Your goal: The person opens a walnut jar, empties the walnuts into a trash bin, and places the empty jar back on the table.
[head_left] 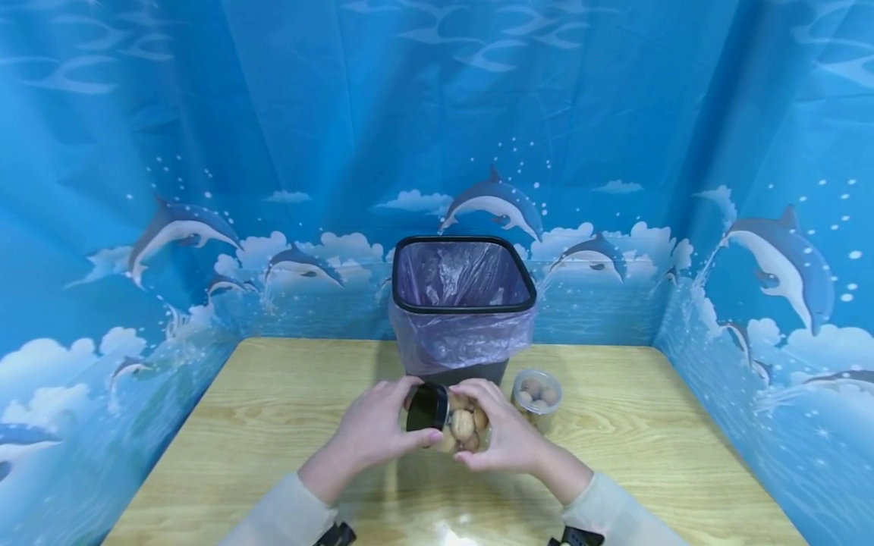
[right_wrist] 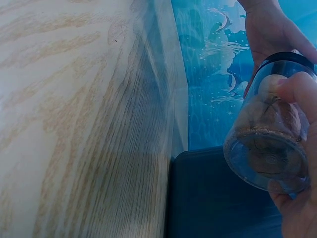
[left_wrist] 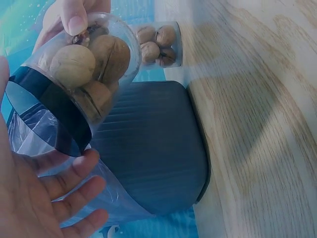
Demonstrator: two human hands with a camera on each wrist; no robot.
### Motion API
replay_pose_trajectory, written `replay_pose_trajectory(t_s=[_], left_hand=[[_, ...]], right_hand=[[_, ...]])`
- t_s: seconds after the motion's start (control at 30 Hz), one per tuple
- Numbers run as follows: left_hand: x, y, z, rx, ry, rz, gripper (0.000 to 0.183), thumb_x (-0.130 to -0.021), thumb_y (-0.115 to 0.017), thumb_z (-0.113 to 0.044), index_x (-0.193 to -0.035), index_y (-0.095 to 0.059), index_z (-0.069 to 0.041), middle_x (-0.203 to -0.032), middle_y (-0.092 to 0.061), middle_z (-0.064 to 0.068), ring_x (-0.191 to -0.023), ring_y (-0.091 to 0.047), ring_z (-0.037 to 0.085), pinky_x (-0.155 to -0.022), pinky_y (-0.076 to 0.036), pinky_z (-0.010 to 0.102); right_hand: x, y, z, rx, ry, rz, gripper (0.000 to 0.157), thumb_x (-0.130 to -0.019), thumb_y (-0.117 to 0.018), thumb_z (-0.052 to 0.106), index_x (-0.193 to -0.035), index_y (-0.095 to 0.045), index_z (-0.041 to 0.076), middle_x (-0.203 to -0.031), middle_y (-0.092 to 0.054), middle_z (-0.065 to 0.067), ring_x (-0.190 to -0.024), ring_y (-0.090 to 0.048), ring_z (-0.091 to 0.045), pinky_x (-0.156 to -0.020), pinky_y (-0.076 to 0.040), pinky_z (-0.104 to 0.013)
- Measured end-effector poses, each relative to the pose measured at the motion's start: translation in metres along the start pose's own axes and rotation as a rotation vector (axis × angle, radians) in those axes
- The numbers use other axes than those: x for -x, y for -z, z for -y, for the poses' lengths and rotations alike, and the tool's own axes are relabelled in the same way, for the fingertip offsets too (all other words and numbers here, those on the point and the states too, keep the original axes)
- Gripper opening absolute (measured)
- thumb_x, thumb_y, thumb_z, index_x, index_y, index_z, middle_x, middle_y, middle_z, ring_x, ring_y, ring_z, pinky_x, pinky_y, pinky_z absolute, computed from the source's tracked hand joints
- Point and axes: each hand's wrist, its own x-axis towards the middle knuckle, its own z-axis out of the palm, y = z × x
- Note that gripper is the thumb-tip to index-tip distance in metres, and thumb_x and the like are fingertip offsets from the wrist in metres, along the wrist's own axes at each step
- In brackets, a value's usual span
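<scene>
A clear plastic jar (left_wrist: 42,57) of walnuts (head_left: 462,425) is held tilted on its side above the table, in front of the bin. Around its body curl the fingers and thumb of my right hand (head_left: 508,434). The jar's black lid (head_left: 427,408) faces left, and my left hand (head_left: 372,426) grips it between thumb and fingers. In the left wrist view, fingertips (left_wrist: 89,157) touch the lid's edge. The right wrist view shows the jar's round base (right_wrist: 267,158) with walnuts and brown crumbs behind it.
A second clear jar (head_left: 539,409) with walnuts stands right of the bin. The dark bin (head_left: 471,373), lined with a purple plastic bag (head_left: 457,341), stands at the back of the wooden table (head_left: 287,409). A blue dolphin-print curtain (head_left: 287,152) surrounds the table.
</scene>
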Motion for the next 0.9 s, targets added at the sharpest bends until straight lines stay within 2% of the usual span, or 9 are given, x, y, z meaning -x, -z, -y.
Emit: replay_pose_trajectory(t_s=[0.1, 0.2, 0.3, 0.4, 0.57, 0.77, 0.9], left_hand=[[0.001, -0.001, 0.001, 0.017, 0.008, 0.005, 0.093, -0.073, -0.068, -0.077, -0.140, -0.054, -0.014, -0.104, -0.067, -0.001, -0.095, -0.061, 0.019, -0.083, -0.051, 0.042], [0.002, 0.000, 0.003, 0.043, 0.000, 0.001, 0.096, -0.073, -0.068, -0.076, -0.145, -0.050, -0.015, -0.122, -0.066, 0.004, -0.109, -0.061, 0.025, -0.092, -0.050, 0.049], [0.003, 0.003, 0.005, 0.076, -0.032, 0.008, 0.102, -0.073, -0.071, -0.074, -0.152, -0.041, -0.018, -0.141, -0.056, 0.007, -0.125, -0.054, 0.030, -0.101, -0.045, 0.055], [0.004, 0.006, 0.007, 0.107, -0.095, 0.027, 0.108, -0.070, -0.076, -0.070, -0.158, -0.030, -0.025, -0.152, -0.045, 0.008, -0.135, -0.046, 0.032, -0.105, -0.040, 0.060], [0.004, 0.009, 0.009, 0.125, -0.200, 0.051, 0.112, -0.066, -0.080, -0.068, -0.159, -0.027, -0.032, -0.153, -0.041, 0.006, -0.135, -0.044, 0.033, -0.104, -0.041, 0.060], [0.007, 0.009, 0.013, 0.103, -0.210, 0.120, 0.108, -0.069, -0.076, -0.072, -0.158, -0.025, -0.038, -0.151, -0.043, 0.006, -0.134, -0.044, 0.031, -0.103, -0.043, 0.058], [0.006, 0.009, 0.014, 0.087, -0.218, 0.128, 0.104, -0.071, -0.082, -0.060, -0.157, -0.029, -0.036, -0.145, -0.049, 0.007, -0.130, -0.048, 0.030, -0.101, -0.045, 0.056]], right_hand=[[0.000, 0.000, 0.000, 0.005, 0.005, -0.004, 0.093, -0.065, -0.090, 0.030, -0.145, -0.044, 0.019, -0.138, -0.049, -0.001, -0.125, -0.047, -0.020, -0.102, -0.047, -0.040], [0.000, 0.000, 0.000, 0.000, 0.003, -0.005, 0.094, -0.065, -0.090, 0.030, -0.145, -0.044, 0.019, -0.138, -0.049, -0.001, -0.126, -0.047, -0.019, -0.103, -0.047, -0.039], [0.001, 0.001, 0.000, -0.010, -0.001, -0.005, 0.094, -0.064, -0.091, 0.030, -0.145, -0.045, 0.020, -0.139, -0.049, 0.000, -0.126, -0.047, -0.019, -0.103, -0.046, -0.039], [0.001, 0.001, 0.000, -0.008, 0.002, -0.008, 0.094, -0.064, -0.090, 0.029, -0.146, -0.045, 0.019, -0.139, -0.049, -0.001, -0.125, -0.048, -0.019, -0.103, -0.047, -0.040], [0.001, 0.001, 0.001, 0.008, -0.005, -0.001, 0.095, -0.064, -0.090, 0.030, -0.146, -0.044, 0.019, -0.139, -0.048, -0.001, -0.125, -0.048, -0.019, -0.102, -0.048, -0.042], [0.002, 0.002, 0.003, 0.002, -0.032, 0.014, 0.094, -0.063, -0.090, 0.029, -0.145, -0.045, 0.019, -0.139, -0.048, 0.001, -0.127, -0.047, -0.018, -0.104, -0.046, -0.042], [0.003, 0.002, 0.004, 0.002, -0.037, 0.015, 0.094, -0.063, -0.090, 0.028, -0.145, -0.045, 0.020, -0.139, -0.048, 0.001, -0.127, -0.047, -0.019, -0.103, -0.047, -0.043]])
